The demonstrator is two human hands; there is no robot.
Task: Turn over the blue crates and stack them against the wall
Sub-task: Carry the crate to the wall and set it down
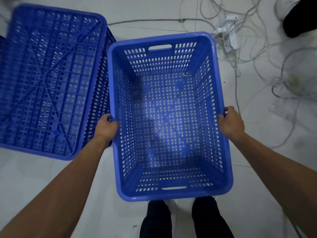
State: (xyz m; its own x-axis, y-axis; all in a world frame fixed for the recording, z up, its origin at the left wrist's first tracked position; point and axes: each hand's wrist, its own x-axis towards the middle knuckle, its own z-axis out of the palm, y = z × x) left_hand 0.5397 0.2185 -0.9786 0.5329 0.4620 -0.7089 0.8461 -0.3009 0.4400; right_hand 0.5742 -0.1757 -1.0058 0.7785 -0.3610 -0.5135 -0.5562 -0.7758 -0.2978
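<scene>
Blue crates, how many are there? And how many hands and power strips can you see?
Blue crates: 2, the upright crate held by both hands and the upside-down crate beside it
Hands: 2, the left hand and the right hand
White power strips: 1, the power strip among the cables
Total: 5

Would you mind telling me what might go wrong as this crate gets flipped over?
The held crate sits close beside the upturned crate, so turning it may knock that one. Loose cables lie on the floor just right; a step there risks tripping. Both hands grip only the rim, which might slip.
</scene>
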